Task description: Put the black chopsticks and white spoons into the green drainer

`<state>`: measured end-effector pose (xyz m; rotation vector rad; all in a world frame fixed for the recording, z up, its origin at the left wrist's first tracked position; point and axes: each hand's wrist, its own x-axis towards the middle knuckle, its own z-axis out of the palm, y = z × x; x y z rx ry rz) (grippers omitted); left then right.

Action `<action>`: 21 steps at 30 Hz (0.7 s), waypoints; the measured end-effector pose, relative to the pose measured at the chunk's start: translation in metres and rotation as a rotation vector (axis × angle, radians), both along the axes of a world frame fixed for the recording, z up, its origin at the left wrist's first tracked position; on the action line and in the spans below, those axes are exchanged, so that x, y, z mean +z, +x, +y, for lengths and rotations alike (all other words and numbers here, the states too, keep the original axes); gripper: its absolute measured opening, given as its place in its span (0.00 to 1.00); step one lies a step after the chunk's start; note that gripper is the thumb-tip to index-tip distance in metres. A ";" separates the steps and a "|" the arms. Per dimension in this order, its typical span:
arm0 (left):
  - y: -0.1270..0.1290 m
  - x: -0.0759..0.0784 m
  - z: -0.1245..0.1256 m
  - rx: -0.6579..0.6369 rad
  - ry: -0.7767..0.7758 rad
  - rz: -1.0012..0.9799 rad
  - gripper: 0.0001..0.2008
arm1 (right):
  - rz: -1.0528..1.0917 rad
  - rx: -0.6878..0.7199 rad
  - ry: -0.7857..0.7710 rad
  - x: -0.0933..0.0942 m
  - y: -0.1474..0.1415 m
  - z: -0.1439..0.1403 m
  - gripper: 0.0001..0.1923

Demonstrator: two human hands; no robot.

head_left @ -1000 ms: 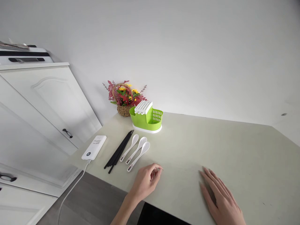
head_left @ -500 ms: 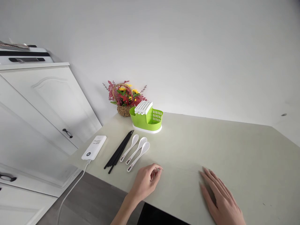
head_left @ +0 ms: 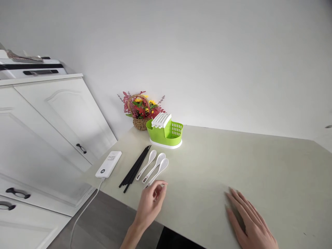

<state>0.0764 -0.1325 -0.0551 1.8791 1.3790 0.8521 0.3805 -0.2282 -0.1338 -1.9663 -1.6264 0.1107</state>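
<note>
Neither hand holds anything: the left hand (head_left: 151,202) is loosely curled, with fingertips bent inward, and it hovers at the near end of the nearest white spoon (head_left: 157,171), whose handle tip is partly covered by the fingers, so I cannot tell if they touch it. Flat on the table (head_left: 233,159) lies the right hand (head_left: 249,223), fingers stretched and slightly spread, well apart from the cutlery, at about 3 o'clock from the left hand. Three white spoons lie side by side at 12 o'clock from the left hand, bowls pointing away, and the black chopsticks (head_left: 135,168) lie in a bundle just beside them at 10 o'clock. Farther at 10 o'clock is a white power bank (head_left: 108,164) with its cable (head_left: 84,211) hanging over the table edge. Beyond the spoons, at 12 o'clock, stands the green cutlery holder (head_left: 165,133), and a flower basket (head_left: 141,110) is just behind it, against the wall.
</note>
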 end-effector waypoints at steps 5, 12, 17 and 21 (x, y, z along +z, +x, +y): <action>-0.048 0.011 0.017 0.336 0.250 0.158 0.17 | -0.044 0.035 -0.015 -0.014 0.012 0.002 0.30; -0.096 0.022 0.072 0.408 0.167 0.719 0.21 | -0.020 0.042 0.024 -0.012 0.011 0.001 0.31; -0.098 0.039 0.101 0.307 -0.082 0.953 0.24 | -0.019 0.047 0.026 -0.009 0.009 0.001 0.30; -0.087 0.060 0.116 0.237 -0.193 1.050 0.14 | -0.074 0.094 0.006 -0.016 0.018 0.003 0.32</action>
